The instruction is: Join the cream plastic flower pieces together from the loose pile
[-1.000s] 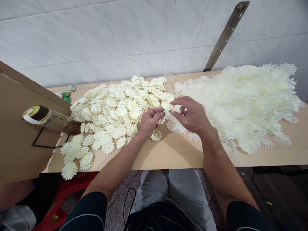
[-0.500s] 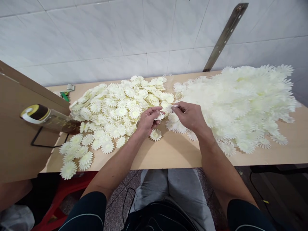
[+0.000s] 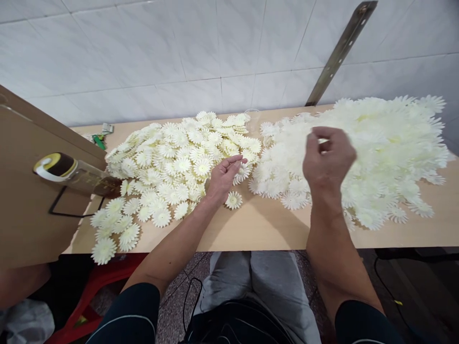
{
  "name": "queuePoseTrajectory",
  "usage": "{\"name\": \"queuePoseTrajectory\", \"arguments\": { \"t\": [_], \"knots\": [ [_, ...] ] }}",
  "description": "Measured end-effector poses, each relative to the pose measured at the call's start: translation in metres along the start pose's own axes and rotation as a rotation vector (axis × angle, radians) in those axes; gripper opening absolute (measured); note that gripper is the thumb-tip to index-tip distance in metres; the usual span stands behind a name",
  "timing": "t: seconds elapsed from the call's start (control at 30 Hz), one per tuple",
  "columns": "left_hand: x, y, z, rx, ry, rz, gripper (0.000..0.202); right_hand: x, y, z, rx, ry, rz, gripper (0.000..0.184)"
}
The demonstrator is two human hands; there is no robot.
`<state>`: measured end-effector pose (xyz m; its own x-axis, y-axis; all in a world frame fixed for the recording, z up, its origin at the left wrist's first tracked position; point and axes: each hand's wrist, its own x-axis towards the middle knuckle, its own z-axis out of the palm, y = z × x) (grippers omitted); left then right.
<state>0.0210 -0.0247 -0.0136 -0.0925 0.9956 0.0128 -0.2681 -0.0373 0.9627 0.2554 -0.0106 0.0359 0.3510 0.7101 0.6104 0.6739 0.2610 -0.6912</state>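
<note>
My left hand lies palm up at the right edge of a spread of cream daisy-shaped flower pieces, its fingertips closed on one white flower piece. A single flower lies just in front of that hand. My right hand is raised over the big heap of whiter flower pieces on the right. Its fingers are curled with thumb and forefinger pinched; whether anything is between them does not show.
The wooden table stands against a white tiled wall. A cardboard panel with a tape roll stands at the left. A metal bar leans on the wall. A clear cup and a green item sit at the back.
My right hand has left my left hand and swung up and to the right, over the white heap. My left hand has stayed in place with its flower piece.
</note>
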Motion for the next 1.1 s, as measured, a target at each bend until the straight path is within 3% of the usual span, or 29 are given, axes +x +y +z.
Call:
{"name": "queuePoseTrajectory", "arguments": {
  "t": [0.13, 0.2, 0.3, 0.43, 0.7, 0.9, 1.1],
  "knots": [
    [0.000, -0.002, 0.001, -0.040, 0.016, 0.032, 0.043, -0.027, -0.025, 0.029, 0.174, -0.522, 0.021, 0.035],
    [-0.001, -0.003, 0.002, -0.051, 0.003, 0.049, 0.044, -0.039, -0.032, 0.042, 0.180, -0.646, 0.044, 0.035],
    [0.000, -0.005, 0.001, -0.073, -0.031, 0.048, 0.047, -0.047, -0.037, 0.051, 0.194, -0.730, 0.077, 0.040],
    [0.001, -0.009, 0.001, -0.143, -0.072, 0.028, 0.049, -0.047, -0.038, 0.052, 0.237, -0.774, 0.093, 0.057],
    [0.006, -0.016, -0.003, -0.176, -0.086, 0.060, 0.045, -0.049, -0.041, 0.056, 0.298, -0.810, 0.134, 0.073],
    [0.007, -0.018, -0.003, -0.107, -0.072, 0.121, 0.044, -0.047, -0.030, 0.060, 0.214, -0.691, 0.062, 0.054],
    [-0.004, -0.019, 0.000, 0.150, 0.075, 0.323, 0.048, -0.044, -0.023, 0.058, 0.130, -0.526, 0.026, 0.043]
  ]
}}
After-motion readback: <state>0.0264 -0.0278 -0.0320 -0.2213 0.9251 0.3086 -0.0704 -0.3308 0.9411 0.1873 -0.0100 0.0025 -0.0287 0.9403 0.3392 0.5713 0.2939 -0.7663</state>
